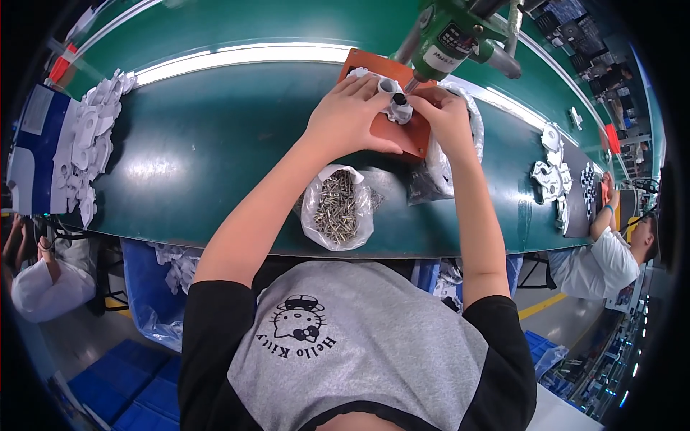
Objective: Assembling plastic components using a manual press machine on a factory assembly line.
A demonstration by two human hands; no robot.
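Observation:
A pale grey cast part (397, 113) with round openings and a black spot lies on an orange plate (417, 138). My left hand (346, 121) grips the part from its left side, thumb toward the near end and fingers over the top. Beside the tool tip, my right hand (444, 113) is closed in a pinch at the part's right side; what its fingertips hold is hidden. The steel spindle (412, 85) of a green bench press (449, 42) comes down close above the part, between my hands.
An open white bag (336, 208) of small metal pins sits near the bench edge. A clear plastic bag (438, 172) lies beside the plate. Cast parts are piled at left (90, 140) and right (552, 176). Blue bins (147, 287) stand below. A co-worker (600, 248) is at right, another person (54, 276) at left.

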